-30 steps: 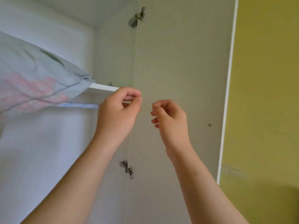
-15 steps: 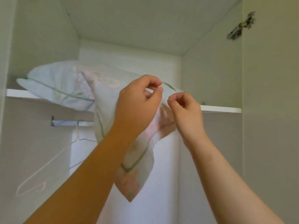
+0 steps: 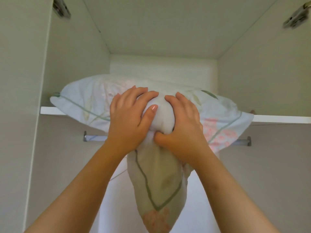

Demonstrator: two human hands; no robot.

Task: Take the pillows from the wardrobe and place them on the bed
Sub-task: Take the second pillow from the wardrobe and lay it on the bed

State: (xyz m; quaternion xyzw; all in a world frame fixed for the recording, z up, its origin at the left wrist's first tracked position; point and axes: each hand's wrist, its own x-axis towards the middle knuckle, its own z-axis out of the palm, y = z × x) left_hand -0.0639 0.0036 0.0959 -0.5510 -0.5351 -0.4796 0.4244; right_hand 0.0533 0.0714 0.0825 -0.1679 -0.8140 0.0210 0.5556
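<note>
A pale pillow (image 3: 87, 98) with pink flowers and green lines lies across the wardrobe's top shelf (image 3: 279, 118). Its middle part bulges over the shelf's front edge, and a loose end of the pillowcase (image 3: 156, 190) hangs down below. My left hand (image 3: 129, 118) grips the bulge from the left, fingers over the top and thumb on the front. My right hand (image 3: 181, 126) grips the same bulge from the right, thumb tucked underneath. Whether a second pillow lies behind is hidden. The bed is out of view.
A metal hanging rail (image 3: 242, 142) runs under the shelf, with its left bracket (image 3: 85, 136) showing. Wardrobe side walls stand close on the left (image 3: 72, 64) and right (image 3: 262, 73). Door hinges sit at the top left (image 3: 61, 7) and top right (image 3: 296, 17).
My view has swung left from the open door to the wardrobe's inside. Both hands, curled in the air before, have reached forward and closed on the pillow's middle.
</note>
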